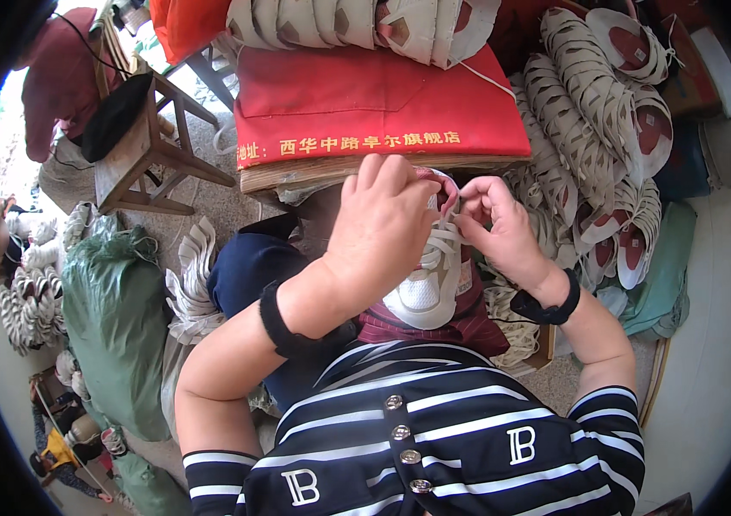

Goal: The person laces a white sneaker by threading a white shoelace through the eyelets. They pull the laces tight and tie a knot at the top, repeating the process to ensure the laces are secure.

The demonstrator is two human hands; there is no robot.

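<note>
Hands, two, both bare. Left hand [382,215]: back uppermost, fingers curled at the shoe's opening; fingertips hidden, grip cannot be told. Right hand [503,228]: thumb and forefinger bent toward the lacing, just beside the opening; whether they close on a lace cannot be told.

Shoe, one [421,292]: between and just below the hands, toe toward the wearer; white mesh toe, smooth beige overlays, rounded tip. Laces [443,243]: pale, flat, crossing its front. Lining [447,185]: dark pink, soft, between the fingers of both hands.

Wristbands, two, black: one on the left wrist [275,322], one on the right [559,301].

Cloth, one [477,322]: maroon, pinstriped, beneath the shoe. Strands, one heap [516,331]: cream, tangled, below the right hand.

Beyond the hands: red cloth, one [365,103], smooth, yellow-printed, over a wooden tabletop [434,168]; on it, one row of nested pale shoe parts [314,21].

Right of the right hand: several stacks of nested off-white uppers [593,95], ribbed by overlap; exact count unclear.

Left of the left hand: wooden stool, one [146,168]; large green sack, one [116,318], glossy, wrinkled.
</note>
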